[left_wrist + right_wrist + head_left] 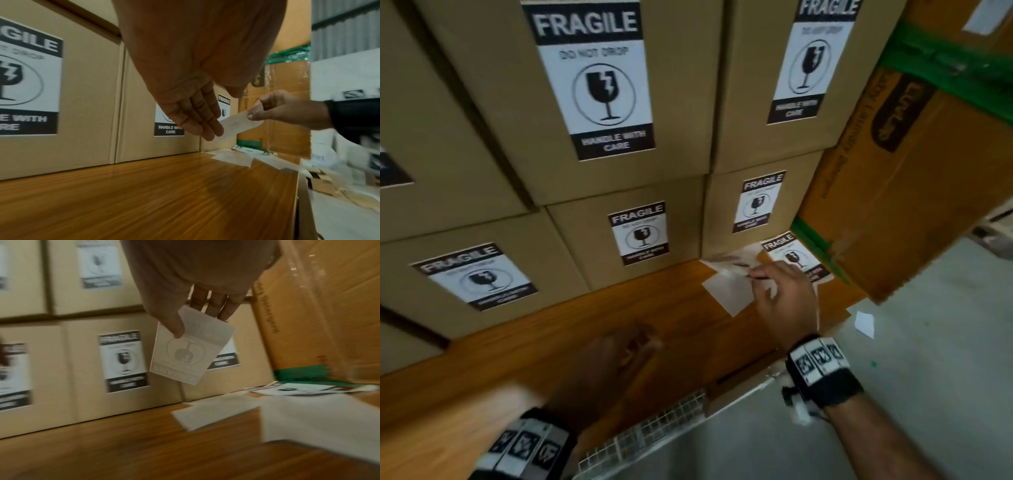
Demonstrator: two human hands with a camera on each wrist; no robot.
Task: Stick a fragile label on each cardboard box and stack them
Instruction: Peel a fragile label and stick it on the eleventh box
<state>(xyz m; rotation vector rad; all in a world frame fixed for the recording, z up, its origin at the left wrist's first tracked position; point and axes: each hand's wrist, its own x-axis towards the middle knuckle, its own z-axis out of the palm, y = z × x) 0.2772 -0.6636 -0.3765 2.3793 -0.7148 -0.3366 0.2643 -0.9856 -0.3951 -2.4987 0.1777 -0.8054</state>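
Cardboard boxes (599, 178) stand stacked at the back of the wooden table (592, 315), each with a black and white fragile label (592, 78) on its front. My right hand (760, 275) hovers near the table's right end and pinches a loose fragile label (185, 352) between thumb and fingers, its pale back towards the wrist camera. In the left wrist view that label (236, 124) hangs from the right hand (267, 112). My left hand (626, 346) floats above the table's middle, fingers (197, 120) straight and holding nothing.
More printed labels (796, 255) and white backing sheets (727, 294) lie at the table's right end. A big brown carton (914, 178) with green tape stands to the right. A wire grid (654, 428) hangs below the front edge, beside grey floor (928, 342).
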